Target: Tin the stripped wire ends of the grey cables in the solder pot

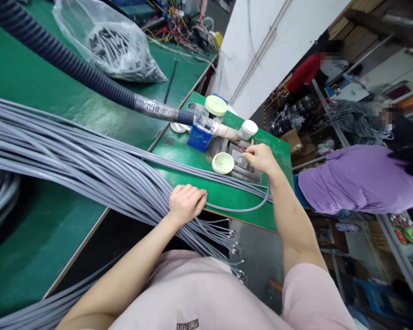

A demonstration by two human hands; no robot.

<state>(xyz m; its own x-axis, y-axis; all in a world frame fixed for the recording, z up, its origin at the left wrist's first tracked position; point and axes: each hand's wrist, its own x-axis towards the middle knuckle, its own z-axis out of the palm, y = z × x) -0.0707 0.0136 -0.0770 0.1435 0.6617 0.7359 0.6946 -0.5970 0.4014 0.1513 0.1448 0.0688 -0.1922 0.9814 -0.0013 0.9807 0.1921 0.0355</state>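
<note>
A thick bundle of grey cables runs from the left across the green bench and over its edge toward me. My left hand rests curled on the bundle near the bench edge, fingers closed round one grey cable. That cable loops right and up to my right hand, which pinches its stripped end with thin coloured wires over a small metal fixture on the green side table.
A dark corrugated hose ends at a blue block. A pale green lid, a capped jar and a white cap sit nearby. A plastic bag of grey parts lies behind. People work at right.
</note>
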